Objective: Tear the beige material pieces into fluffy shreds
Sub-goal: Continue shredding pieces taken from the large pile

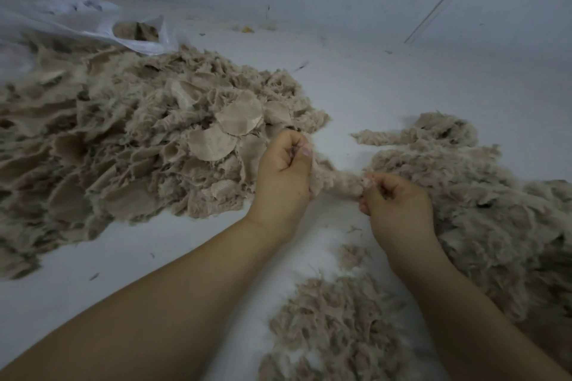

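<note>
Shreds (pixel 334 328) lie nearest me on the white table (pixel 402 86). Both my left hand (pixel 283 175) and right hand (pixel 394 206) pinch a beige piece (pixel 335 181), stretched left to right between them.

Left hand (pixel 283 168) and right hand (pixel 394 204) pinching beige piece (pixel 332 181), shred piles (pixel 464 195) around

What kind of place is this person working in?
Probably an informal workroom or home workspace on a plain white surface: a big heap of beige fabric pieces, a fluffy pile of beige shreds, and a clear plastic bag holding more material.
</note>
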The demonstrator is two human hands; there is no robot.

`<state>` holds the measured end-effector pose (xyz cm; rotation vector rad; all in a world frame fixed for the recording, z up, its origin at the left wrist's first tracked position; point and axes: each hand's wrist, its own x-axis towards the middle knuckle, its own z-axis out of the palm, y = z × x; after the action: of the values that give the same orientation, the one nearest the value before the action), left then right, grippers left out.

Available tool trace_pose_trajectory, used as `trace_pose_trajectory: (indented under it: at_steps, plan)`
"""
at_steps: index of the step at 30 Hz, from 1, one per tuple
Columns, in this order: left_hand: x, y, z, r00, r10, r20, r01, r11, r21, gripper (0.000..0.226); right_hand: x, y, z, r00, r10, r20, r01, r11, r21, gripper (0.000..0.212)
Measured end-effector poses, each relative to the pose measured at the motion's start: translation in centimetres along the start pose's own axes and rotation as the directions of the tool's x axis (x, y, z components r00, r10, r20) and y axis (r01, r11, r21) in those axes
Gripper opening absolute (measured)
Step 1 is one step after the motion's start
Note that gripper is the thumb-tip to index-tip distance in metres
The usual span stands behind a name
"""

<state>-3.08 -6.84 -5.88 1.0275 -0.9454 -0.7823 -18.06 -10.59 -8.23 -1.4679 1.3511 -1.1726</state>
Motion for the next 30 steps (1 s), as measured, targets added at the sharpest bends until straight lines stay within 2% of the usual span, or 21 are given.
trace_pose_trajectory:
  at_steps: [2,5,8,11,14,18,25,28,30]
  plan:
    - [0.1,0.1,-0.1,1.0,-0.014,-0.003,0.014,1.0,-0.016,0.026,0.0,-0.1,-0.1,1.0,0.022,0.005,-0.022,1.0,0.015,0.018]
    - [0.2,0.0,-0.2,0.999,-0.039,0.008,0.039,0.999,-0.038,0.025,-0.3,-0.2,0.0,1.0,0.011,0.023,-0.011,1.0,0.012,0.025]
    - [0.2,-0.2,-0.1,0.998,-0.056,0.023,0.058,0.991,-0.121,0.025,-0.4,-0.4,0.0,1.0,0.022,0.023,-0.023,0.998,0.06,0.023]
    - [0.2,-0.2,0.0,0.997,-0.062,0.05,0.069,0.986,-0.155,0.022,-0.5,-0.5,0.1,0.997,-0.015,0.081,0.01,0.998,0.069,0.023]
    - [0.1,-0.4,0.1,0.993,-0.078,0.091,0.089,0.988,-0.126,0.02,-0.9,-0.9,0.0,0.979,-0.085,0.187,0.051,0.982,0.182,0.034]
    - [0.0,-0.6,0.2,0.985,-0.088,0.15,0.098,0.994,-0.057,0.024,-1.2,-1.1,0.0,0.965,-0.144,0.217,0.108,0.98,0.169,0.034]
    - [0.0,-0.8,0.4,0.992,-0.075,0.098,0.068,0.994,0.081,0.019,-1.4,-1.6,0.2,0.959,-0.185,0.214,0.121,0.952,0.282,0.019]
    - [-0.1,-0.8,0.3,0.992,-0.091,0.083,0.09,0.996,0.017,0.015,-1.6,-1.5,0.1,0.933,-0.202,0.298,0.113,0.95,0.292,0.015]
    - [0.0,-0.9,0.2,0.993,-0.099,0.063,0.099,0.995,0.004,0.014,-1.5,-1.4,0.2,0.932,-0.212,0.295,0.145,0.961,0.234,0.008]
